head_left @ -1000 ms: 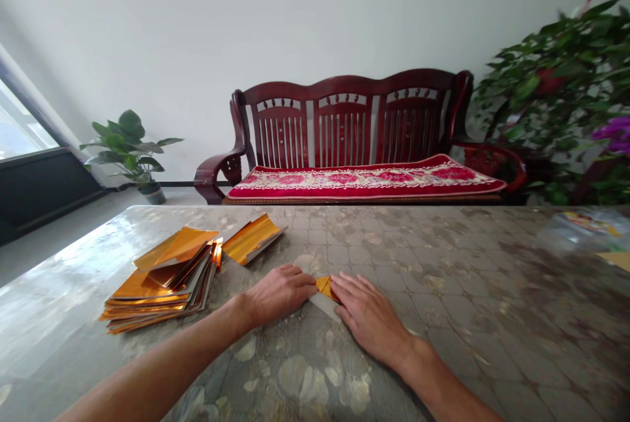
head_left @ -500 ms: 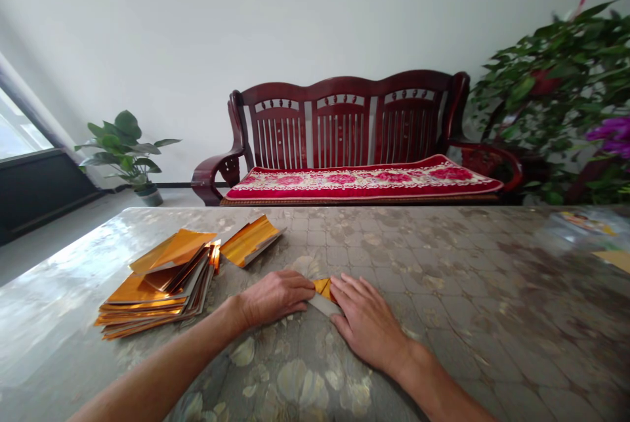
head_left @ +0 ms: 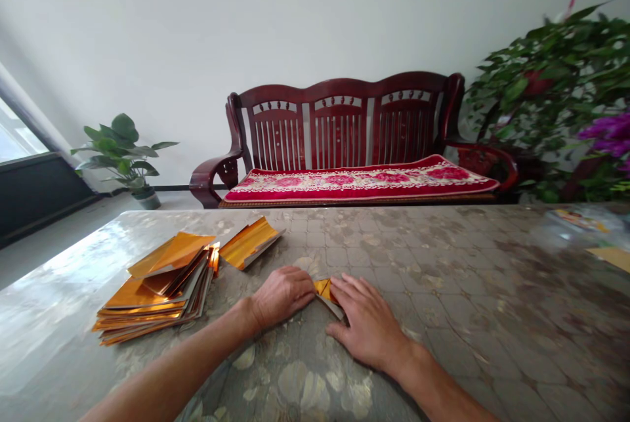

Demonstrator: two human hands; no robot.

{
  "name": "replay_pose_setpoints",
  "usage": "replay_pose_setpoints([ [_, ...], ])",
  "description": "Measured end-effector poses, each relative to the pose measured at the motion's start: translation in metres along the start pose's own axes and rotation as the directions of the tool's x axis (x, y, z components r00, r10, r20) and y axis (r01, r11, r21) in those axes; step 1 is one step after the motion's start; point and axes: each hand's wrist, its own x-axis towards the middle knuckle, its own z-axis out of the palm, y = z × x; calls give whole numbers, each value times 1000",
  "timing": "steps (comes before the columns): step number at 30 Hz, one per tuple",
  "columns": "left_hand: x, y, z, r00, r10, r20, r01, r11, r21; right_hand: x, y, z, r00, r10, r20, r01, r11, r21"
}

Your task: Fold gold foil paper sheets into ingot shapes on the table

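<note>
Being thin and foil-faced, the small folded gold paper (head_left: 323,288) seemed likely to prove very light, crisp along its creases, slightly slippery on the shiny face and easily torn or wrinkled. It was placed flat on the table (head_left: 443,350), midway between the hands, with a pale strip angled along its near edge. Its left end was covered by the curled fingers of the left hand (head_left: 284,291), and its right end by the spread fingers of the right hand (head_left: 368,320), whose thumb was held apart on the near side. Whether the paper was pinched or merely pressed down could not be told, since both ends were hidden. It would best be held lightly at the two ends, with pressure kept along the folds. To the left, a pile of gold sheets (head_left: 142,304) was stacked unevenly, and just beyond its far right corner a loose gold piece (head_left: 251,242) was laid aslant. Clear plastic packaging (head_left: 583,226) was left at the far right, well apart from the hands.
</note>
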Motion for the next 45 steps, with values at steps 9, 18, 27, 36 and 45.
replay_pose_setpoints([
  [9,9,3,10,976,-216,-27,208,961,-180,4,2,3,983,64,-172,-65,998,0],
  [18,13,4,15,937,-347,-29,326,904,-275,9,11,10,968,140,-208,-146,989,-14],
  [27,6,0,12,999,14,-37,-16,997,-71,1,3,2,990,-63,-126,30,968,-250],
  [36,12,-3,1,978,144,153,-173,964,201,4,0,1,992,-12,-125,-31,941,-338],
  [45,25,6,11,990,80,114,-113,942,317,11,11,6,990,-31,-140,-30,911,-412],
])
